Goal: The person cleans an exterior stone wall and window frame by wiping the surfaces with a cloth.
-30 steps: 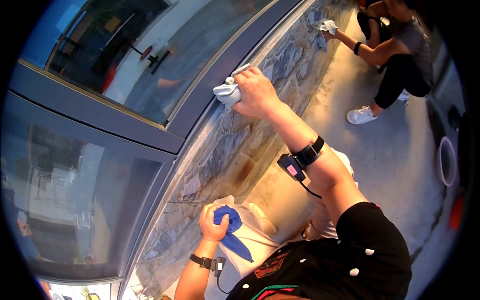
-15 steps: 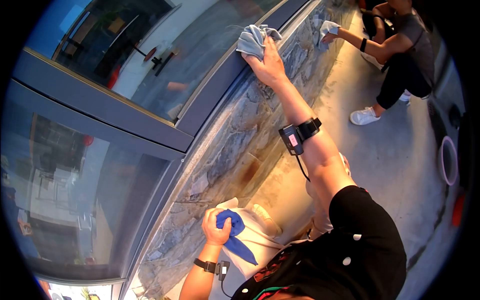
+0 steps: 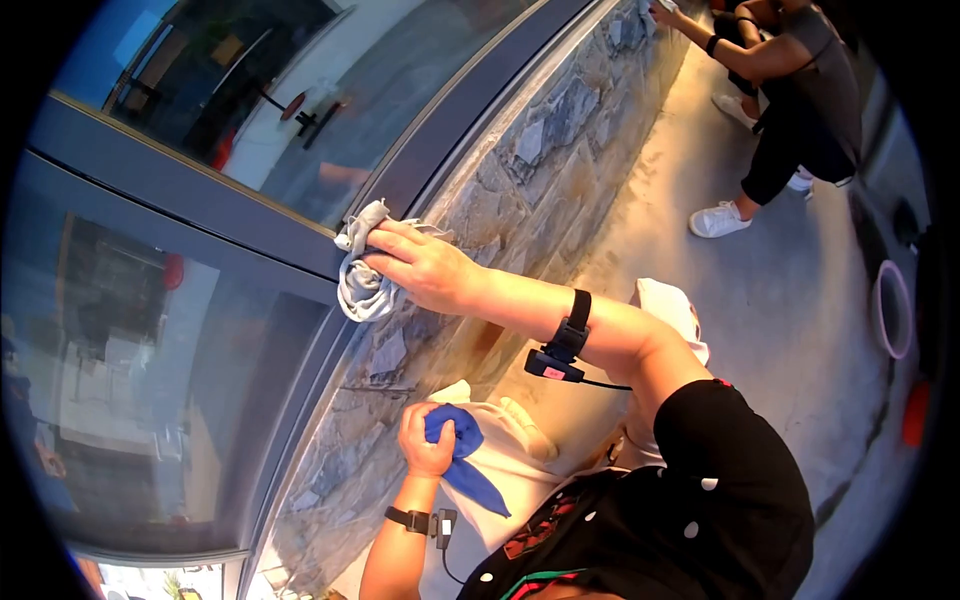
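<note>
My right hand (image 3: 428,268) presses a crumpled light grey cloth (image 3: 366,286) against the dark window frame (image 3: 400,180), near the corner where two frame parts meet. Its fingers are bent over the cloth, and part of the cloth bunches out below them. Lower down, my left hand (image 3: 426,442) grips a bunched blue cloth (image 3: 474,487) in front of my light trousers. One pointed end of that cloth hangs free. The window glass (image 3: 400,100) lies just beyond the frame and carries reflections.
A stone-faced wall (image 3: 530,160) runs under the frame. At the upper right a co-worker (image 3: 800,90) crouches, one arm stretched to the wall with a pale cloth. A round pinkish-rimmed tub (image 3: 880,318) and a red object (image 3: 915,415) stand at the far right.
My right hand has slid the grey cloth down and left along the frame to the corner. My left hand has barely moved. The co-worker's hand appears farther up in view.
</note>
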The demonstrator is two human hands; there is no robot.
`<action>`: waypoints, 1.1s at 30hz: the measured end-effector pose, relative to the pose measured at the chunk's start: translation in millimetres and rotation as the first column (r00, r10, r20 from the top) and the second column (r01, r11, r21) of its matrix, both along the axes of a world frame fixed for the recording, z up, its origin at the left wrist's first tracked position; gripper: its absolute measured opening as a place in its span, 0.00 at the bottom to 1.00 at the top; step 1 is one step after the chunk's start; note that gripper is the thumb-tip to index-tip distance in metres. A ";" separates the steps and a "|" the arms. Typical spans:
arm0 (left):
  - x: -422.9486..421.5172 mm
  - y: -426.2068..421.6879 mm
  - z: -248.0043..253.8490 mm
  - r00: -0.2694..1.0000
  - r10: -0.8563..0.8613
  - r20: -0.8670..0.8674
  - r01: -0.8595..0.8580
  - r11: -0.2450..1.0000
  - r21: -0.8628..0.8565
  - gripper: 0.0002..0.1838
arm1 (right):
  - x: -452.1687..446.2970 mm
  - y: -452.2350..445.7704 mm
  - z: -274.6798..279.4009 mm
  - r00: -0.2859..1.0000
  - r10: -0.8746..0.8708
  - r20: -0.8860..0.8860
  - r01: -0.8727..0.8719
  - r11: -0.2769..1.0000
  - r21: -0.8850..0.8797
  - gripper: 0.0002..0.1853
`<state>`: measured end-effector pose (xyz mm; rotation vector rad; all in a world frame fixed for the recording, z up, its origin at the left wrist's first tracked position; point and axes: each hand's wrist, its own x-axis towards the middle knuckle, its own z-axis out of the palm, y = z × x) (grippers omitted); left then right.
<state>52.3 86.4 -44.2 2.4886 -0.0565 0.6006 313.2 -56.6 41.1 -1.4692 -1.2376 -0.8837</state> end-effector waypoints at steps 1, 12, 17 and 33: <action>-0.5 0.4 1.6 1.000 0.006 -0.014 -0.006 1.000 -0.006 0.17 | 5.1 -4.8 1.1 1.000 -0.022 0.003 0.022 1.000 0.011 0.25; -2.1 9.4 -3.2 0.999 0.045 -0.011 -0.044 0.997 0.066 0.18 | 28.4 -76.1 -22.8 0.926 -0.377 -0.002 0.372 0.916 -0.149 0.27; -3.3 5.9 -4.0 0.998 0.044 -0.044 -0.040 0.995 0.090 0.18 | 87.0 -115.0 -47.3 0.894 -0.365 -0.260 0.352 0.931 -0.097 0.24; -9.8 12.7 -7.6 0.995 0.104 -0.007 -0.103 0.991 0.086 0.17 | 155.3 -107.2 -72.6 0.507 -0.272 -0.818 0.527 0.848 0.045 0.43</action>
